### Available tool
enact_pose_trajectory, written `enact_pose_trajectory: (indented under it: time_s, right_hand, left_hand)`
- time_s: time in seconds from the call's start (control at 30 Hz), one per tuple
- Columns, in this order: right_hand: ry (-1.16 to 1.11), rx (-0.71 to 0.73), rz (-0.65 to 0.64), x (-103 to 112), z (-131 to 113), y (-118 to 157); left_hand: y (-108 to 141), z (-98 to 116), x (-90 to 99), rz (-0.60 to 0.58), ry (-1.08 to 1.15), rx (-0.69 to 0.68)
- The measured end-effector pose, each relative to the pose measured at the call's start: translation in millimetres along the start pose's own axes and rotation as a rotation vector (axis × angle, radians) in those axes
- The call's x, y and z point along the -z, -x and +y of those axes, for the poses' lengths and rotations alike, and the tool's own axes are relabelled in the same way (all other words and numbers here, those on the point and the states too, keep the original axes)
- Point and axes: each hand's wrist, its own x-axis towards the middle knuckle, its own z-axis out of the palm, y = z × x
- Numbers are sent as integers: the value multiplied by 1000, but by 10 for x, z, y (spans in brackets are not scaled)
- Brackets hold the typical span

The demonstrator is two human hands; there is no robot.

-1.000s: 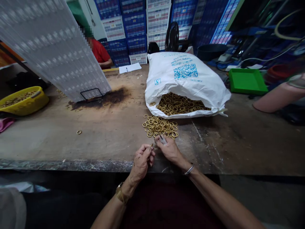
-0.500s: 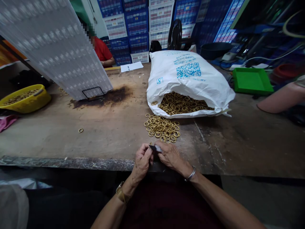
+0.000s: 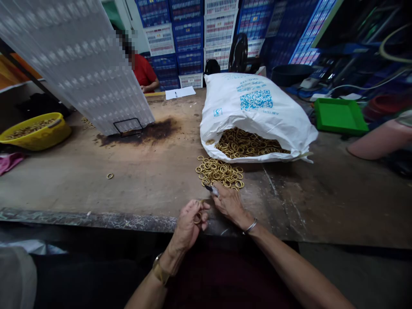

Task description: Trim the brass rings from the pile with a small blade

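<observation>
My left hand (image 3: 188, 223) is closed on brass-coloured rings, held just over the table's front edge. One ring (image 3: 197, 218) hangs at its fingers, and part of another shows by the fingertips. In my right hand (image 3: 230, 205) is a small knife (image 3: 215, 191) with a dark blade and a pale handle, its tip pointing left. That hand is at the near side of a loose ring pile (image 3: 219, 171). Behind the pile lies a white sack (image 3: 257, 120) on its side, its mouth open and full of the same rings.
A single ring (image 3: 110, 176) lies on the wooden table (image 3: 144, 189). At left are a yellow basin (image 3: 35, 136) of rings and a leaning translucent panel (image 3: 83, 64). A green tray (image 3: 340, 116) and a pink cylinder (image 3: 380, 139) are at right. Across the table sits a person in red (image 3: 144, 73).
My hands have parted. The right hand with the knife has moved up toward the pile, while the left has drawn slightly back, showing the rings in its fingers.
</observation>
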Motion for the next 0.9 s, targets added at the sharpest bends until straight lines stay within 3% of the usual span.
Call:
enact_pose_trajectory:
  time_s: [0.1,0.23,0.37,0.53,0.63,0.7,0.8,0.9]
  right_hand:
    - [50,-26,-2,9,-67,-153]
    - [119,-46,-65,25,-149,-303]
    - [118,-11,-47,24,-151,-322]
    - [11,13,28,0,-72,-301]
    - [-252,11,87,15,-16,-297]
    - [-589,-61,42,67,15,-272]
    - [-1187,-198,-149,194,50,-180]
    - [-1584,-267,-354,284,87,-62]
  left_hand:
    - [-44,-5,87,85,73,41]
    - [-73,6,149,79,200,119]
    - [-101,30,168,48,292,195]
    - [-164,12,164,122,267,212]
    - [-242,-9,152,98,75,93]
    - [-319,-23,149,102,-127,-40]
    - [-426,-40,154,135,-409,-282]
    - [-457,-48,146,89,-606,-488]
